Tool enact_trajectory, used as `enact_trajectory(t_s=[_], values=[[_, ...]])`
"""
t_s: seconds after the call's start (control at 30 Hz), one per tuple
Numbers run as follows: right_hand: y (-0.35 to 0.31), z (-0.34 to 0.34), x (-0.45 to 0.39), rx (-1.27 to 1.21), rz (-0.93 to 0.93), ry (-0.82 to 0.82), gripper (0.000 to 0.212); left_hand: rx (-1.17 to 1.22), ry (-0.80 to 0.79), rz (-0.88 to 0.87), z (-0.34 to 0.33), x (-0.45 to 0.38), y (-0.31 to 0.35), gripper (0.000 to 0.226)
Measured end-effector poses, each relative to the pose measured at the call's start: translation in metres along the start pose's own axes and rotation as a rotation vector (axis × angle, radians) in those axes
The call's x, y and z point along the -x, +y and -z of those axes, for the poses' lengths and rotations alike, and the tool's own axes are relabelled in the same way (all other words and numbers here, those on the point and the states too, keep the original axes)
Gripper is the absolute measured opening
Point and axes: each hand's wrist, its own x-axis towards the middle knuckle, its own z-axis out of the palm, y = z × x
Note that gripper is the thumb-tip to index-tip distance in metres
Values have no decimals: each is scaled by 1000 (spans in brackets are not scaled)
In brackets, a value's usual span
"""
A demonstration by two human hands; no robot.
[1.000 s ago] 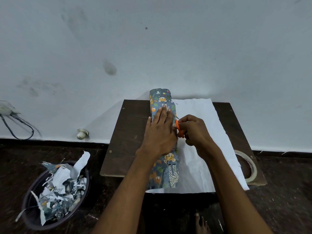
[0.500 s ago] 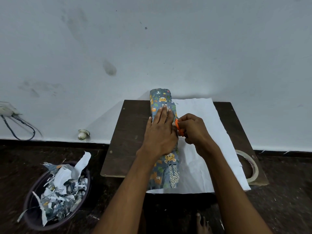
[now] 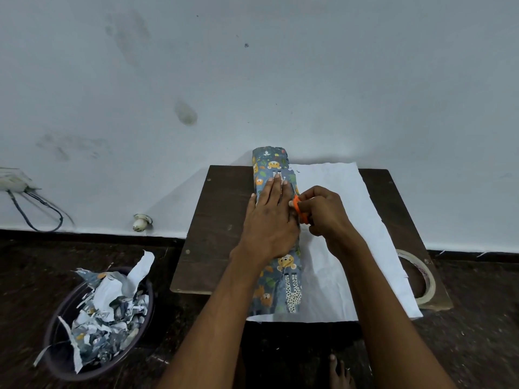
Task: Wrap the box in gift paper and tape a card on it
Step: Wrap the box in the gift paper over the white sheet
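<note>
A long box (image 3: 271,167) lies lengthwise on a small dark wooden table (image 3: 216,220), covered by blue gift paper printed with animals. The paper's white underside (image 3: 345,209) spreads flat to the right of the box. My left hand (image 3: 269,220) presses flat on top of the wrapped box with straight fingers. My right hand (image 3: 323,213) grips orange-handled scissors (image 3: 299,210) right beside the box's right edge, at the paper. The blades are hidden behind my left hand. No card is in view.
A roll of clear tape (image 3: 420,273) lies at the table's front right corner, partly under the paper. A dark bin (image 3: 59,327) full of paper scraps stands on the floor at the left. The wall is just behind the table. A bare foot (image 3: 338,372) shows below.
My right hand with the scissors has crept slightly farther along the box's right edge. The left hand stays pressed on the box.
</note>
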Motion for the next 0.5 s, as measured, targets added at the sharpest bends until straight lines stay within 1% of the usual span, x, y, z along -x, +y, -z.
enact_trajectory(t_s=[0.1, 0.37, 0.5], values=[[1, 0, -1, -11, 2, -4, 7, -10, -13, 3, 0, 0, -1, 68], [2, -2, -8, 8, 1, 2, 9, 15, 0, 8, -1, 0, 0, 62], [4, -1, -8, 18, -2, 14, 7, 1, -14, 4, 0, 1, 0, 64]])
